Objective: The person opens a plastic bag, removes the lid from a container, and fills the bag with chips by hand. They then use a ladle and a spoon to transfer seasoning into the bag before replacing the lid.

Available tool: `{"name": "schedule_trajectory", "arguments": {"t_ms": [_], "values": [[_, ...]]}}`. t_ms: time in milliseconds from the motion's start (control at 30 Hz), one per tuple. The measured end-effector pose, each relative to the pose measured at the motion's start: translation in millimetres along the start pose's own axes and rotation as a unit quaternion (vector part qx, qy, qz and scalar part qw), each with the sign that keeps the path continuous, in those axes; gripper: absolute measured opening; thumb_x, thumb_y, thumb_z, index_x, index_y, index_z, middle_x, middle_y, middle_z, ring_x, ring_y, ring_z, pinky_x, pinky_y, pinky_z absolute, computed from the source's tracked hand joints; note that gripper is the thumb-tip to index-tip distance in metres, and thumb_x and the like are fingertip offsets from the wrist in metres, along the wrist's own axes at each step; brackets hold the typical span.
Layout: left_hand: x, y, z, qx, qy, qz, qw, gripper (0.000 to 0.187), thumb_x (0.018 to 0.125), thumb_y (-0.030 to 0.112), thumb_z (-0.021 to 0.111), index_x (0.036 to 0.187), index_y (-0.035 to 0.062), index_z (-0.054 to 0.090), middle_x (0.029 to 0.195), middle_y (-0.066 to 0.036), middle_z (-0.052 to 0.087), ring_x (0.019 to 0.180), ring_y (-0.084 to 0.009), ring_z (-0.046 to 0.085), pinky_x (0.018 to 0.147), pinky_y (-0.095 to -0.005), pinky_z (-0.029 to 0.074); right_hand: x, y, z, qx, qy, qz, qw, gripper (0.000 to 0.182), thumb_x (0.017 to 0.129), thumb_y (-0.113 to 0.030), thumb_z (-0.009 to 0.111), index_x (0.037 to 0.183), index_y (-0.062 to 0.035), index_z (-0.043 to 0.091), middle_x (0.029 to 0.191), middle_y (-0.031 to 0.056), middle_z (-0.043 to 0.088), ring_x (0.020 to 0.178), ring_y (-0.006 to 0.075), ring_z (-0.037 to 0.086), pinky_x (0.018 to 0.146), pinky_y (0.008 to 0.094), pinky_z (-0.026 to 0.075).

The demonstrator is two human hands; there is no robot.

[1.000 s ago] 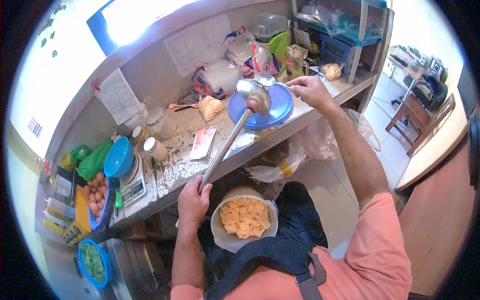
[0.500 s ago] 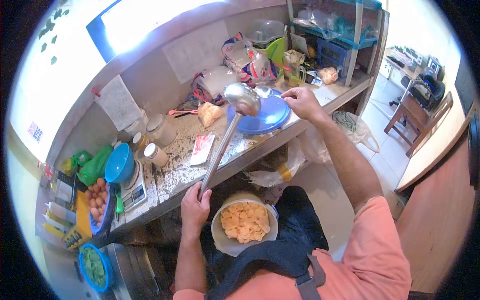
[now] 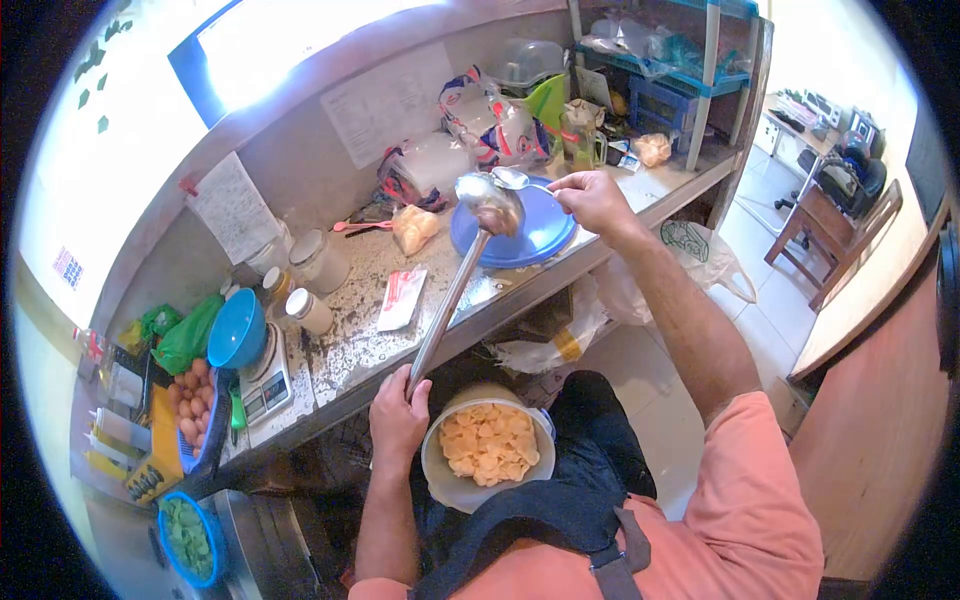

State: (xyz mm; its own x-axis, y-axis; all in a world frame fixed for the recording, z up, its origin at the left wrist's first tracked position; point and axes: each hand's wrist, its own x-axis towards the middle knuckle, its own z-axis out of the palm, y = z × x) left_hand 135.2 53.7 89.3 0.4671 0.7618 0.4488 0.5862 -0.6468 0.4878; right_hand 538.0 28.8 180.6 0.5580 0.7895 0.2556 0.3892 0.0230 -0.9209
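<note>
A long speckled counter (image 3: 370, 320) is being seen from above, running along a grey wall, with a shelf unit (image 3: 690, 70) standing at its far right end. A white bucket (image 3: 445, 480), filled with pale yellow chips (image 3: 488, 440), is being kept below the counter edge, just in front of the person's dark apron (image 3: 540, 520). A blue round lid (image 3: 525, 235) is lying flat on the counter, near the middle.

A long metal ladle (image 3: 455, 280) is being held up at a slant by the left hand (image 3: 398, 418), which is closed tightly around the lower end of the handle, just beside the bucket's rim. The ladle's bowl is being kept raised over the blue lid. A small spoon (image 3: 515, 179) is being pinched by the fingers of the right hand (image 3: 592, 200), which is closed on its handle; the spoon's bowl is being held right at the ladle's bowl, though whether the two are touching cannot be told.

Further left, a blue bowl (image 3: 235, 328) is resting on a small scale (image 3: 265, 375), and a tray of eggs (image 3: 190, 400) is lying beside it. Two lidded jars (image 3: 305, 310) are standing near a white and red packet (image 3: 400, 298). A clear bag of chips (image 3: 415, 228) is lying near the wall.
</note>
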Motion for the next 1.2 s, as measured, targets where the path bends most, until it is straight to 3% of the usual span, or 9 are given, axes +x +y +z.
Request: {"name": "schedule_trajectory", "arguments": {"t_ms": [133, 367, 600, 667, 800, 867, 1100, 1167, 1200], "values": [[-1, 0, -4, -0.035, -0.018, -0.02, 0.999, 0.031, 0.087, 0.02, 0.067, 0.111, 0.002, 0.062, 0.096, -0.02, 0.065, 0.088, -0.0397, 0.063, 0.075, -0.0446, 0.05, 2, -11, -3, 0.064, 0.003, 0.008, 0.998, 0.018, 0.085, -0.007, 0.064, 0.098, 0.0012, 0.072, 0.078, 0.0033, 0.067, 0.066, 0.0074, 0.057, 0.062, 0.0243, 0.048], [-7, -16, 1, -0.103, -0.042, -0.06, 0.992, 0.028, 0.085, 0.018, 0.07, 0.106, -0.0001, 0.064, 0.092, -0.02, 0.066, 0.081, -0.0339, 0.065, 0.073, -0.0394, 0.051, 30, 7, -10, -0.11, -0.002, -0.091, 0.99, 0.019, 0.087, -0.008, 0.062, 0.101, 0.001, 0.072, 0.083, 0.0052, 0.071, 0.071, 0.0078, 0.061, 0.065, 0.0249, 0.051], [-7, -18, -1, -0.11, -0.02, -0.037, 0.993, 0.03, 0.084, 0.018, 0.07, 0.107, -0.0005, 0.065, 0.094, -0.02, 0.067, 0.083, -0.0336, 0.066, 0.074, -0.0392, 0.051, 30, 14, -7, -0.111, -0.024, -0.111, 0.987, 0.019, 0.086, -0.008, 0.062, 0.101, -0.0005, 0.072, 0.085, 0.0067, 0.072, 0.072, 0.0092, 0.063, 0.067, 0.0261, 0.052], [-5, -15, -5, -0.085, -0.041, -0.055, 0.994, 0.03, 0.085, 0.018, 0.069, 0.108, -0.0008, 0.064, 0.093, -0.021, 0.066, 0.084, -0.0354, 0.065, 0.075, -0.0401, 0.051, 30, 14, -8, -0.133, -0.026, -0.157, 0.978, 0.02, 0.085, -0.009, 0.063, 0.1, -0.0001, 0.072, 0.084, 0.0082, 0.072, 0.074, 0.0104, 0.064, 0.069, 0.0265, 0.052], [-2, -13, -7, -0.051, -0.037, -0.023, 0.998, 0.03, 0.086, 0.018, 0.068, 0.11, 0.0002, 0.063, 0.093, -0.021, 0.065, 0.084, -0.0376, 0.064, 0.075, -0.0417, 0.051, 26, 1, -6, -0.163, -0.038, -0.143, 0.975, 0.021, 0.084, -0.01, 0.064, 0.1, 0.0005, 0.072, 0.084, 0.0094, 0.072, 0.075, 0.0115, 0.065, 0.07, 0.0268, 0.053], [-1, -10, -7, -0.023, -0.024, 0.005, 0.999, 0.031, 0.087, 0.02, 0.067, 0.112, 0.0028, 0.061, 0.093, -0.018, 0.064, 0.082, -0.0391, 0.063, 0.072, -0.0445, 0.051, 27, 0, -4, -0.172, -0.013, -0.119, 0.978, 0.022, 0.08, -0.016, 0.062, 0.094, -0.0059, 0.076, 0.087, 0.0141, 0.073, 0.079, 0.0218, 0.071, 0.077, 0.0334, 0.055], [-1, 5, -15, 0.098, -0.008, 0.01, 0.995, 0.03, 0.088, 0.022, 0.065, 0.114, 0.0076, 0.059, 0.088, -0.015, 0.061, 0.08, -0.0382, 0.063, 0.066, -0.0477, 0.05, 19, -25, -1, -0.102, -0.028, -0.046, 0.993, 0.022, 0.079, -0.015, 0.063, 0.094, -0.0044, 0.076, 0.084, 0.0141, 0.073, 0.075, 0.0192, 0.069, 0.072, 0.033, 0.054], [0, 4, -15, 0.099, -0.008, 0.017, 0.995, 0.029, 0.088, 0.021, 0.065, 0.114, 0.0078, 0.059, 0.087, -0.015, 0.06, 0.079, -0.0377, 0.063, 0.065, -0.0471, 0.05, 15, -38, 0, -0.115, -0.039, -0.048, 0.991, 0.022, 0.081, -0.011, 0.064, 0.098, 0.0, 0.074, 0.077, 0.0059, 0.069, 0.066, 0.0103, 0.061, 0.062, 0.0269, 0.049], [0, 3, -14, 0.099, -0.008, 0.017, 0.995, 0.029, 0.088, 0.021, 0.065, 0.114, 0.0078, 0.059, 0.087, -0.015, 0.06, 0.079, -0.0377, 0.063, 0.065, -0.0471, 0.05, 16, -39, 2, -0.115, -0.039, -0.048, 0.992, 0.022, 0.081, -0.011, 0.064, 0.098, 0.0, 0.074, 0.077, 0.0059, 0.069, 0.066, 0.0103, 0.061, 0.062, 0.0269, 0.049]]}}
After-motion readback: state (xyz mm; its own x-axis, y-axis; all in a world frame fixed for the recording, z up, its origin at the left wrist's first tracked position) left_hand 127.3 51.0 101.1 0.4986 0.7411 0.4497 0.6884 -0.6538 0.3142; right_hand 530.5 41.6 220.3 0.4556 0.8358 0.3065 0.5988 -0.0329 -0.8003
